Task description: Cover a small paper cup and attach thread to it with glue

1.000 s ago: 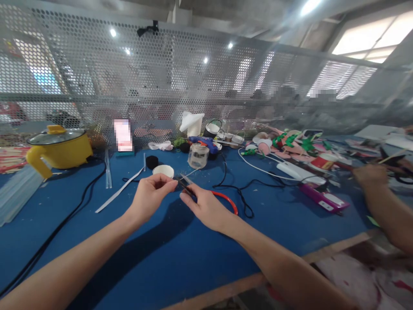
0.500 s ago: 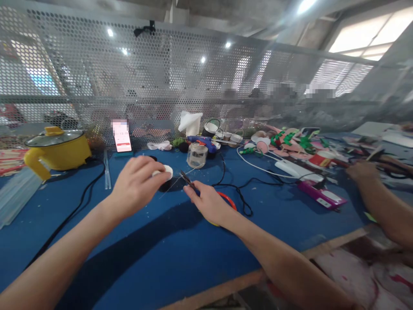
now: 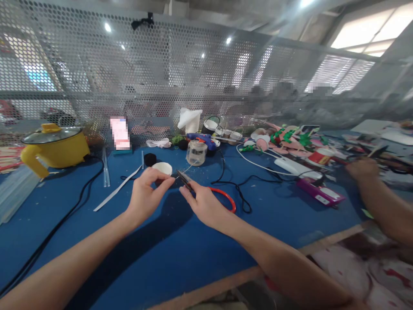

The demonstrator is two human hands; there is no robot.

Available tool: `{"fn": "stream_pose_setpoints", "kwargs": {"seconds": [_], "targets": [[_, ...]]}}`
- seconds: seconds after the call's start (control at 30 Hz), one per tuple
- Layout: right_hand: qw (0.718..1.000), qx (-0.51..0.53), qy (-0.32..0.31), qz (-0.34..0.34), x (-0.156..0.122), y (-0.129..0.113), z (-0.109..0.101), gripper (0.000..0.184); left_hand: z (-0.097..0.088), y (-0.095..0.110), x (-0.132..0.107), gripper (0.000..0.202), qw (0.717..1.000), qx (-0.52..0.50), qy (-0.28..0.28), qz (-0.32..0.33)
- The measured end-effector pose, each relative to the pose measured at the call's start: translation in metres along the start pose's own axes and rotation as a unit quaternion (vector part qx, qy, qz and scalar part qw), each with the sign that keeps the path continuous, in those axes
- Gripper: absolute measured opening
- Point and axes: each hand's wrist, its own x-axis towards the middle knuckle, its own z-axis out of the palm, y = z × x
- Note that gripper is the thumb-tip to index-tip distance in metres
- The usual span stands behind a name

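Observation:
My left hand (image 3: 150,189) is closed in a pinch, thumb and forefinger together, just in front of a small white-rimmed cup (image 3: 162,168). Whatever sits between those fingertips is too small to make out. Closed around a red-handled tool with dark jaws (image 3: 184,177) is my right hand (image 3: 206,200). I cannot tell whether the tool is pliers or scissors; its red handle (image 3: 230,200) curves out behind the hand. The jaws point up and left, close to my left fingertips. A thin pale strand runs near the jaws toward a clear jar (image 3: 196,153).
A black round piece (image 3: 150,159) and a white strip (image 3: 118,189) lie left of the cup. A yellow pot (image 3: 58,148) stands far left, a phone (image 3: 120,132) behind. A blue glue gun (image 3: 206,140), cords and a purple power strip (image 3: 319,192) are rightward. Another person's hand (image 3: 363,170) is far right.
My left hand has moved right and down, from over the white cup to beside the tool's jaws. The cup and white strip show more fully. My right hand shifted slightly left.

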Motion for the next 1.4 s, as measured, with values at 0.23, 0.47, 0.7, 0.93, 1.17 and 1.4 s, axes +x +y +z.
{"fn": "stream_pose_setpoints", "kwargs": {"seconds": [0.23,0.47,0.7,0.93,1.17,1.4], "targets": [[0.999,0.027,-0.018,-0.018,-0.001,0.003,0.001,0.033,0.007,0.005,-0.002,0.015,0.918,-0.279,-0.018,-0.281],[0.999,0.005,-0.018,-0.031,-0.002,0.006,0.003,0.034,0.004,-0.002,0.001,0.011,0.982,-0.121,-0.013,-0.142],[1.0,0.013,-0.012,-0.009,-0.002,-0.001,0.0,0.03,-0.001,-0.003,-0.001,0.004,0.979,0.104,0.036,0.171],[1.0,0.005,0.008,-0.022,-0.002,-0.001,0.004,0.028,0.002,0.002,-0.005,0.011,0.995,0.059,0.015,0.082],[0.999,-0.003,0.021,-0.039,-0.002,0.002,0.005,0.027,0.005,0.01,-0.002,0.013,0.968,-0.169,-0.025,-0.183],[0.999,0.006,0.019,-0.046,-0.002,0.004,0.006,0.025,0.002,0.012,0.003,0.017,0.81,-0.403,-0.11,-0.412]]}}
